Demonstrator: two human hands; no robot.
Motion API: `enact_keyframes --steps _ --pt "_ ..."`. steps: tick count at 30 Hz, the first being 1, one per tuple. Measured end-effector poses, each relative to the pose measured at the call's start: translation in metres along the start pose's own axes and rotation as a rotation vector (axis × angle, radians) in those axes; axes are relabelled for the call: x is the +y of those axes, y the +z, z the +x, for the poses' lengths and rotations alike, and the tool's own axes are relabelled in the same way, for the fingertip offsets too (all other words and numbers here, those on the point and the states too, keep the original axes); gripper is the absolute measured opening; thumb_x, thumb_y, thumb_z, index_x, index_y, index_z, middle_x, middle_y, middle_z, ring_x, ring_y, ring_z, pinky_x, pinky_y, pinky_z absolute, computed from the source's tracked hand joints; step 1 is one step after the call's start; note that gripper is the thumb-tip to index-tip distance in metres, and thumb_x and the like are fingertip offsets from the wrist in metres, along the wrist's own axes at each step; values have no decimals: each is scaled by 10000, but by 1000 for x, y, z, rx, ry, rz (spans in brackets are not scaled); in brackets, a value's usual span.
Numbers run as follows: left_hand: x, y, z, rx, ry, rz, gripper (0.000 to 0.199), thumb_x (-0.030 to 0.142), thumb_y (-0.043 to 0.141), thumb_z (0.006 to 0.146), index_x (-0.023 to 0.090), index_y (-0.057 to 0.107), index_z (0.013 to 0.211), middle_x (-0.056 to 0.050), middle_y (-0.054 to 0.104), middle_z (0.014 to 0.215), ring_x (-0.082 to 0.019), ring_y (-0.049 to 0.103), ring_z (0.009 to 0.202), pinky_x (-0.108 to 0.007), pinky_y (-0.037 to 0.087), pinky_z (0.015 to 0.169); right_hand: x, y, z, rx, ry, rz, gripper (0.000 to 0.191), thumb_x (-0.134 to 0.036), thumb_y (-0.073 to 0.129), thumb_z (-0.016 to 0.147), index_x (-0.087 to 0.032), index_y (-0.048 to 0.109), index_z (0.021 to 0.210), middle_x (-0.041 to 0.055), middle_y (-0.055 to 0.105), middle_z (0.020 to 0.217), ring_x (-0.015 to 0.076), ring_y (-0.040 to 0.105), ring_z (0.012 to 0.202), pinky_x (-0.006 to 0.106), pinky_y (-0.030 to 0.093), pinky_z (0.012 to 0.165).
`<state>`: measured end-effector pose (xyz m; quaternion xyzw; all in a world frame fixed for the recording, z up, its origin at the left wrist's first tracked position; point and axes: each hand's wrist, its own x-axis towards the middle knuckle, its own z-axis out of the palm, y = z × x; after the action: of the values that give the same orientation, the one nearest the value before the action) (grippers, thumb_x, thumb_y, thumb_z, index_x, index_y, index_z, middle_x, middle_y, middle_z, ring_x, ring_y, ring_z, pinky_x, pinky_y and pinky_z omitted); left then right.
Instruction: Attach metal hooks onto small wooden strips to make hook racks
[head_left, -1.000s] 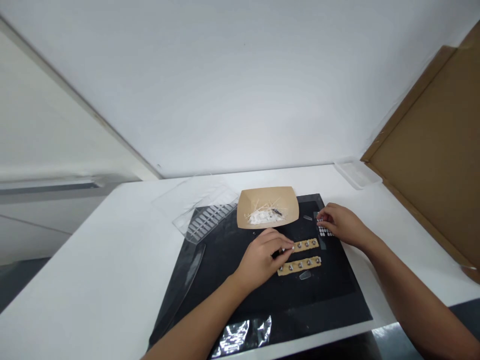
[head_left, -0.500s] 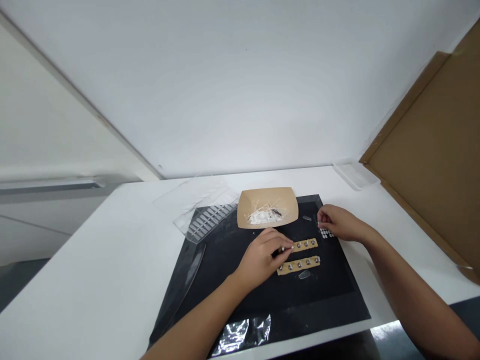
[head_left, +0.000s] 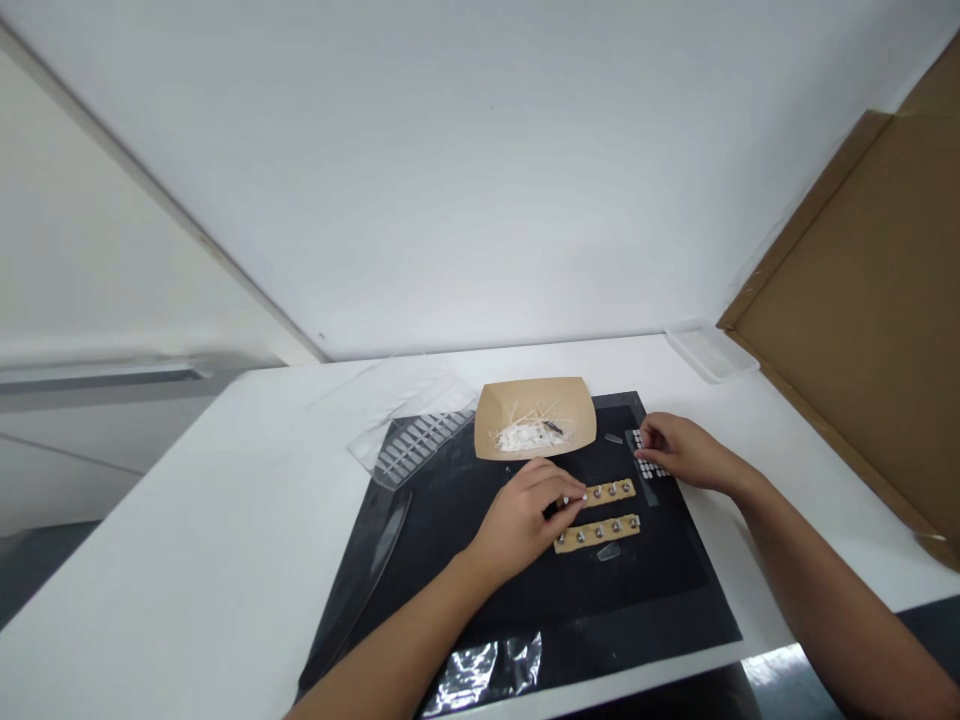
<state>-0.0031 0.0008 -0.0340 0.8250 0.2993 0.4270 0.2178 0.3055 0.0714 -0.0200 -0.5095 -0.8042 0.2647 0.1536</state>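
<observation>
My left hand (head_left: 534, 512) is pinched at the left end of the upper tan strip (head_left: 606, 492). A small white bit (head_left: 584, 496) shows at its fingertips; I cannot make out what it is. Along that strip and the lower tan strip (head_left: 586, 538) sit several small round metal pieces. At the mat's right edge my right hand (head_left: 684, 450) has thumb and index finger closed on a clear sheet of white dots (head_left: 646, 470), partly covered by the hand. One clear nail-shaped piece (head_left: 609, 551) lies below the strips, and another (head_left: 613, 438) above them.
A black mat (head_left: 450, 530) covers part of the white table (head_left: 187, 500). A brown paper tray (head_left: 496, 400) behind the hands holds white bits and thin sticks. Clear nail tips (head_left: 420, 445) lie at the left; a clear plastic tray (head_left: 712, 355) stands near the cardboard (head_left: 862, 300).
The sheet of white dots now shows more of itself, left of and below my right fingers, which have shifted slightly. My left hand stays in place.
</observation>
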Motion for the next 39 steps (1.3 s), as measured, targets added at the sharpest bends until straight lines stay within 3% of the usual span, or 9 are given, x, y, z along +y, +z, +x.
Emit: enact_keyframes --steps 20,24,30,34,37,39 --pt "2 -4 1 -8 11 53 72 185 701 982 202 742 1039 -86 782 1018 -215 718 970 -385 607 875 -12 -16 -11 84 -15 88 196 -414 607 1006 -226 648 968 52 729 924 223 650 841 364 519 774" --pt "5 -7 2 -14 -4 69 74 199 696 988 198 742 1045 -87 763 1027 -214 708 990 -386 600 896 -20 -22 -15 106 -62 229 272 -491 619 1019 -224 663 991 51 712 931 215 638 860 377 535 824" --pt "13 -11 5 46 -2 87 151 220 679 995 198 733 1135 -102 742 1027 -224 706 988 -392 612 894 -50 -19 -28 84 -197 548 281 -483 704 999 -223 626 929 23 638 883 183 589 823 330 519 770" --pt "24 -12 5 90 -16 -9 195 203 703 980 211 734 1172 -96 738 1039 -190 697 891 -297 612 721 -76 -5 -35 42 -350 600 212 -406 712 1013 -223 646 928 22 631 888 170 583 802 324 504 749" --pt "31 -12 5 87 -33 -113 235 180 725 959 214 738 1191 -101 726 1045 -154 667 798 -195 518 524 -92 5 -37 12 -450 571 161 -365 739 1002 -228 685 935 24 646 897 174 608 830 333 510 781" --pt "35 -12 5 83 -14 -140 261 156 727 949 216 738 1203 -103 726 1042 -161 672 824 -191 515 525 -99 9 -37 -27 -475 583 151 -359 750 996 -229 699 938 20 652 894 170 619 830 325 512 775"
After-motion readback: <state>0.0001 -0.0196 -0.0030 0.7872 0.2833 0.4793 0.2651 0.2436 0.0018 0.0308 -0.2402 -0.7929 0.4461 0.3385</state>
